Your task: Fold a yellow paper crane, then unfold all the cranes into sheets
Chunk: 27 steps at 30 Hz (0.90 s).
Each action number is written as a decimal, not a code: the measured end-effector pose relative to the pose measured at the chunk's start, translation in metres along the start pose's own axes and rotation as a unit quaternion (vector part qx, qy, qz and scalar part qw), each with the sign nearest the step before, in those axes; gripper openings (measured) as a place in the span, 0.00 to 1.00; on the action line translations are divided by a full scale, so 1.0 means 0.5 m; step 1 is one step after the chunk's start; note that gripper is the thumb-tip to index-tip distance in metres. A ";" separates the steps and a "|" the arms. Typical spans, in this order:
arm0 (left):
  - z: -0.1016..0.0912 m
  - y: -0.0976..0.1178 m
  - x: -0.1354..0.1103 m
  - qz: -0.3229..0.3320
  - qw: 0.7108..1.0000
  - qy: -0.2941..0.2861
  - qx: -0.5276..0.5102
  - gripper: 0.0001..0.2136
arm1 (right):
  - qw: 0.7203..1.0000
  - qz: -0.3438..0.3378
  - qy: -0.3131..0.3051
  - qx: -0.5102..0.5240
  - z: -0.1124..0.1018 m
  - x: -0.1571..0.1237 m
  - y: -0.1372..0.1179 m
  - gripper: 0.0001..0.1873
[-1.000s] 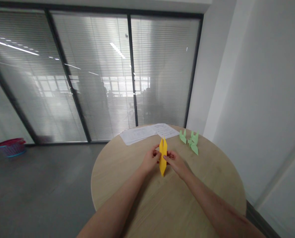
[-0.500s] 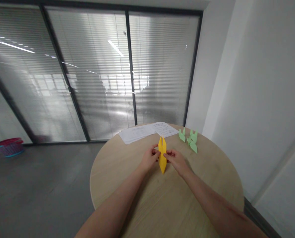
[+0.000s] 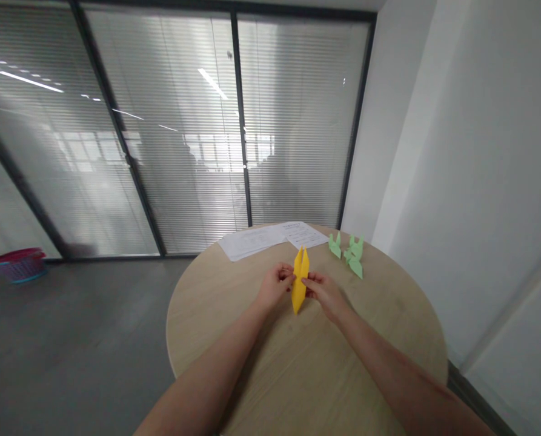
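Between my two hands is a piece of folded yellow paper [image 3: 299, 289], long and narrow, with two points at its upper end and one at its lower end. My left hand [image 3: 275, 286] pinches its left edge, thumb in front and the other fingers curled behind. On the right edge, my right hand [image 3: 325, 293] grips it the same way. The paper is held over the middle of the round table, tilted slightly. Fingers behind the paper are partly hidden.
Several folded green paper figures [image 3: 354, 264] stand at the back right of the round wooden table [image 3: 297, 375]. Printed sheets [image 3: 252, 241] lie along its far edge. A red and blue basket [image 3: 19, 266] is on the floor at left. Glass partitions with blinds [image 3: 197, 200] rise behind.
The yellow paper has tilted, its upper points shifting right and its lower tip slightly left. Both hands keep their hold. The camera view has shifted a little.
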<state>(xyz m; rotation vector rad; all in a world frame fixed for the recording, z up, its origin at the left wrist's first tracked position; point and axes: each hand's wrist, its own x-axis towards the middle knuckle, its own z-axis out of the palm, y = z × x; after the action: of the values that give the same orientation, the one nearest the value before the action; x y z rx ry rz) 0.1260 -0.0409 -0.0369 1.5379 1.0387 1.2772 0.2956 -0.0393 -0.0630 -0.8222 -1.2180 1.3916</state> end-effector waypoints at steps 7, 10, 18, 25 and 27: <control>-0.002 0.005 -0.002 -0.021 1.000 -0.020 -0.007 0.13 | 1.000 0.009 0.007 -0.003 0.003 -0.006 -0.003 0.22; -0.001 0.006 -0.003 -0.007 1.000 -0.012 0.002 0.12 | 1.000 0.009 0.003 -0.008 0.005 -0.008 -0.006 0.23; -0.005 0.008 0.003 -0.015 1.000 0.003 -0.026 0.13 | 0.999 0.016 -0.032 -0.022 0.010 -0.009 -0.007 0.22; -0.009 0.010 0.000 -0.040 0.999 -0.022 0.000 0.18 | 0.997 0.029 -0.044 -0.056 0.009 -0.008 -0.004 0.25; -0.010 0.010 -0.002 -0.032 0.999 -0.027 0.016 0.16 | 0.996 0.036 -0.046 -0.065 0.010 -0.008 -0.004 0.23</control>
<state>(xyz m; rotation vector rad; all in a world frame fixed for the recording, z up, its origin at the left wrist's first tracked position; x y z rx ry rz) 0.1213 -0.0426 -0.0321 1.5415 1.0703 1.1742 0.2922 -0.0443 -0.0604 -0.9084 -1.3729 1.4325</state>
